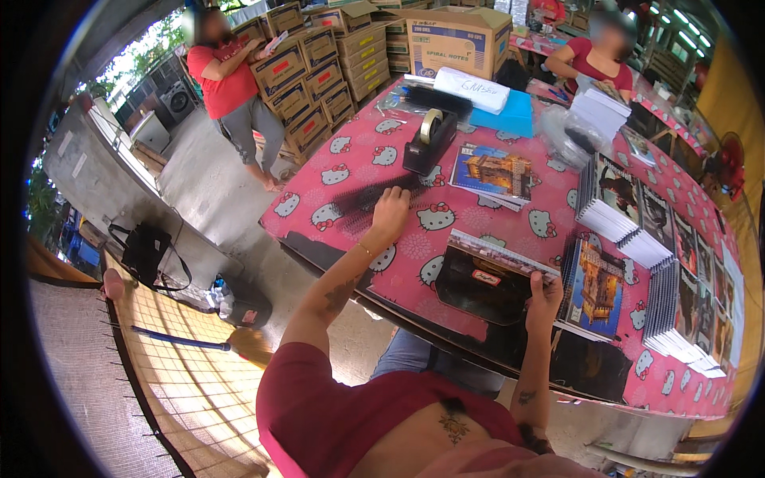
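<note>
My left hand (390,212) reaches over a pile of black spiral binding coils (358,204), its fingers bent and pinched at the near right end of the pile. Whether one coil or several are between them is hard to make out. My right hand (544,298) grips the right end of a notebook (504,255), thumb on top. The notebook is tilted up, showing mainly a long narrow strip. Just below it lies a flat black panel (478,293) with a small red label. Right of that hand is a stack of blue-covered notebooks (594,283).
A black tape dispenser (426,147) stands past the coils, beside more picture-covered notebooks (492,174). Stacks of spiral-bound notebooks (625,207) fill the table's right side. A white roll (472,90) lies at the back. One person (231,68) stands by cartons (307,84); another (602,68) sits across.
</note>
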{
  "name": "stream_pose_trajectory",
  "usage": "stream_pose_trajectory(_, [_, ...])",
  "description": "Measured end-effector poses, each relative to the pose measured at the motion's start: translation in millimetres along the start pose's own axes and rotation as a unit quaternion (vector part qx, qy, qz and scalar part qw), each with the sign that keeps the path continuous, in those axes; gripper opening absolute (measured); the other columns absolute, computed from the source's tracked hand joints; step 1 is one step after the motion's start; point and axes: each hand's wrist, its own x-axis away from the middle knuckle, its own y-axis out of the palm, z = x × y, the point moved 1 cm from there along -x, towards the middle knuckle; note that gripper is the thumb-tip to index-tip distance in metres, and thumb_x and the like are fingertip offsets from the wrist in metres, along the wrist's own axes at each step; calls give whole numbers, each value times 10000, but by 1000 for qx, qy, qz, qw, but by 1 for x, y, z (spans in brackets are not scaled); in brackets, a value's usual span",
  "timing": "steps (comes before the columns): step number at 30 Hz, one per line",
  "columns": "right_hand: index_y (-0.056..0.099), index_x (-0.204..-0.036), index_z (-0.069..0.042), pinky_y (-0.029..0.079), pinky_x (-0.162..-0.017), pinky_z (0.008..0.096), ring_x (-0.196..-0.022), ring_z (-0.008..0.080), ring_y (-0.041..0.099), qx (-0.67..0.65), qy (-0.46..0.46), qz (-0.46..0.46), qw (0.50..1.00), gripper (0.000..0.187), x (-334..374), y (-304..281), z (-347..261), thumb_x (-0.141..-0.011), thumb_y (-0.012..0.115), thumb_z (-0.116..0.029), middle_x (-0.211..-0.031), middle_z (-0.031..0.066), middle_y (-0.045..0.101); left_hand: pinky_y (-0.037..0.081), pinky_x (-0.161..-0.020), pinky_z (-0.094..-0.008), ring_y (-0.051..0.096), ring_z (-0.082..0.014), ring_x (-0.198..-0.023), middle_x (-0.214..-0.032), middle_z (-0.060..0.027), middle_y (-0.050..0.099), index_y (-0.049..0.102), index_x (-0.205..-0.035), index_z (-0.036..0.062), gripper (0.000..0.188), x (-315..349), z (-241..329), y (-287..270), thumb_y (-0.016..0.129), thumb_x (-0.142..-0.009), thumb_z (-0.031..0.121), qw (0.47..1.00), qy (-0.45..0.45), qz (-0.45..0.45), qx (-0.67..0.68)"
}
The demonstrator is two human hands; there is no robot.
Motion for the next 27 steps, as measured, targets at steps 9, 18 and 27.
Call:
stream_pose_trajectory(9, [574, -1271, -16, 400, -985, 302, -1077, 139, 545, 74, -83, 46, 993, 382, -5, -2, -6, -973, 716, -209, -1121, 36, 613, 554, -762, -416, 639, -294, -924, -952, -107, 619, 618, -914, 68, 160, -15, 17, 4, 659, -916, 223, 997, 53, 16, -56])
stream_pose_trajectory(18, [669, -1207, -82, 413, -1007, 469, -1135, 318, 584, 458, -395, -78, 793, 346, -1, 79, -102, -893, 730, -213, -1218, 101, 630, 549, -681, -464, 647, -365, -840, -912, -156, 597, 590, -1113, 25, 206, -27, 48, -36, 631, -962, 159, 993, 45, 96, 58])
stream_pose_trajectory(27, [702, -1098, -67, 518, -732, 447, -788, 345, 658, 473, -351, -169, 791, 208, -27, 119, -58, -899, 665, -116, -860, 125, 672, 498, -625, -364, 647, -260, -703, -895, -154, 669, 594, -1197, 2, 217, 9, 100, -116, 596, -1013, 116, 901, -76, 92, 417])
